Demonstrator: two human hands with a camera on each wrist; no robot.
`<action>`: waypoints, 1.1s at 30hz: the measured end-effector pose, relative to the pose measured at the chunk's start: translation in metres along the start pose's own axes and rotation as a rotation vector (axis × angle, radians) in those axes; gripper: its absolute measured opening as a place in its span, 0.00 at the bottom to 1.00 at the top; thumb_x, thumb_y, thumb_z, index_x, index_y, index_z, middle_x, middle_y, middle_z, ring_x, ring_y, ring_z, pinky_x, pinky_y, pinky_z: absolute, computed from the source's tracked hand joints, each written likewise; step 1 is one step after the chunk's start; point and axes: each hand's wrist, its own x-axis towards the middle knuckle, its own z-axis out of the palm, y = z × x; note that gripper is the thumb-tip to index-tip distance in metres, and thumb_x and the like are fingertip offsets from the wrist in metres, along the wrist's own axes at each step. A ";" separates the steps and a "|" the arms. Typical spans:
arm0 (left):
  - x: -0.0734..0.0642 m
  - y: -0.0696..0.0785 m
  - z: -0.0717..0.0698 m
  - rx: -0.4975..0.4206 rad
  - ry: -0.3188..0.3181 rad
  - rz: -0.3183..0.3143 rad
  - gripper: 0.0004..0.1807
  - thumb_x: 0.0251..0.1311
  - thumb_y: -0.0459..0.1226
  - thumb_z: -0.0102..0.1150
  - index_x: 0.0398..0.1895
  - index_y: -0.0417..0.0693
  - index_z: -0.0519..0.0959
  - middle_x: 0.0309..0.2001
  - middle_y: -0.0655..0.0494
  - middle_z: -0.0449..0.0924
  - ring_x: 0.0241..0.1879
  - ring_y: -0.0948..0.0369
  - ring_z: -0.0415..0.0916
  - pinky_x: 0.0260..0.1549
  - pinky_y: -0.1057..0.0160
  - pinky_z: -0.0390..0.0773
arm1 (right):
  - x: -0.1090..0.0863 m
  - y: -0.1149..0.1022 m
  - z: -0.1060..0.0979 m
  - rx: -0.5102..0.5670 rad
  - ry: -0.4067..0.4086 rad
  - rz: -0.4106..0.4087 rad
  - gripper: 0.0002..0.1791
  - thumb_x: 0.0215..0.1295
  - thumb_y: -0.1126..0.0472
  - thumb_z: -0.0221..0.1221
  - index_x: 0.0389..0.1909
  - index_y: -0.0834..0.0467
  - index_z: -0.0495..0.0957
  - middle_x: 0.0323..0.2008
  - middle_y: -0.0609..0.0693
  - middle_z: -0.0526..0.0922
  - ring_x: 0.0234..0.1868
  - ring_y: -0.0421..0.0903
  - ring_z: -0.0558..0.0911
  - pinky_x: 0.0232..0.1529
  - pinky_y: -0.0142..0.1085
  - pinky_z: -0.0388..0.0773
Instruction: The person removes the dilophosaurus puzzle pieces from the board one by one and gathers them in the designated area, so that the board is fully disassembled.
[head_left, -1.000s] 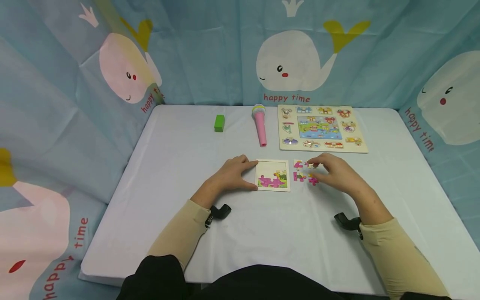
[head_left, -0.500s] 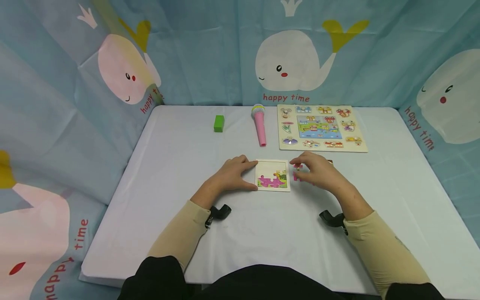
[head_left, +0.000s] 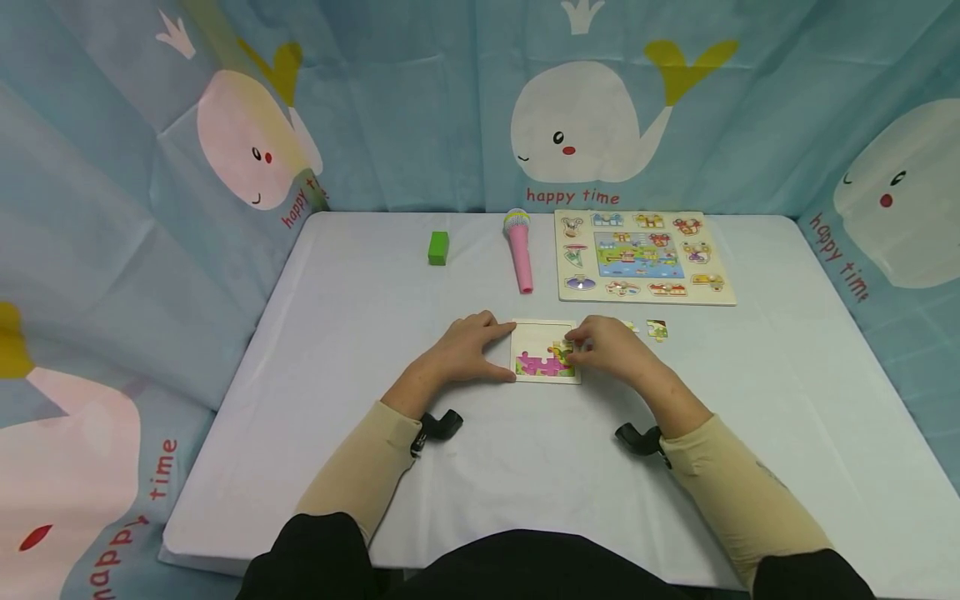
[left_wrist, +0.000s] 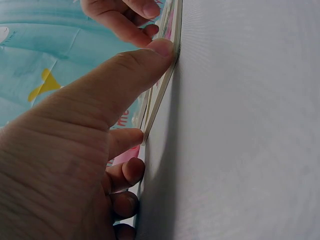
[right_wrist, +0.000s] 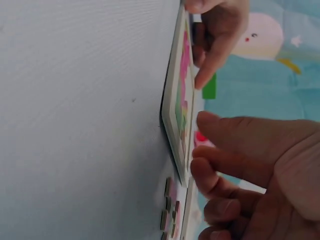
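Note:
A small square puzzle tray [head_left: 546, 322] lies on the table, its lower part filled with pink pieces [head_left: 540, 365] and green-yellow ones at the right. My left hand [head_left: 463, 350] holds the tray's left side, thumb at the near corner and index finger at the far one. Over the tray's right edge hovers my right hand [head_left: 611, 343]. In the right wrist view its thumb [right_wrist: 208, 119] and index finger stand apart with nothing visible between them. Beyond this hand lies a loose puzzle piece [head_left: 657, 330]; other loose pieces are partly hidden under it.
A larger knob puzzle board [head_left: 720, 287] lies at the back right. Left of it is a pink toy microphone [head_left: 521, 254], then a green block [head_left: 438, 248]. A blue whale-print curtain [head_left: 420, 108] hangs behind the white table [head_left: 360, 317].
My right hand has moved left from the loose pieces to the tray's right edge, uncovering a piece on the right. The left hand and tray have stayed put.

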 end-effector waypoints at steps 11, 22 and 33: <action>-0.001 0.003 -0.001 -0.006 -0.005 -0.003 0.52 0.50 0.63 0.74 0.77 0.57 0.67 0.50 0.59 0.69 0.47 0.61 0.66 0.49 0.59 0.67 | 0.002 0.000 0.007 -0.031 0.016 0.061 0.16 0.59 0.63 0.73 0.46 0.66 0.86 0.35 0.53 0.82 0.37 0.50 0.77 0.43 0.45 0.74; -0.002 0.001 0.000 0.009 -0.002 -0.008 0.52 0.50 0.64 0.74 0.78 0.58 0.67 0.50 0.59 0.69 0.47 0.61 0.65 0.49 0.59 0.67 | 0.002 0.001 0.009 -0.020 0.057 0.048 0.14 0.58 0.66 0.73 0.43 0.63 0.83 0.36 0.53 0.83 0.38 0.50 0.79 0.45 0.48 0.75; 0.000 0.000 -0.001 0.010 -0.002 -0.003 0.52 0.50 0.65 0.73 0.78 0.58 0.67 0.49 0.59 0.68 0.46 0.61 0.65 0.48 0.59 0.66 | -0.004 -0.005 0.000 -0.009 0.068 0.022 0.17 0.60 0.65 0.69 0.50 0.66 0.84 0.42 0.55 0.85 0.42 0.51 0.80 0.46 0.47 0.76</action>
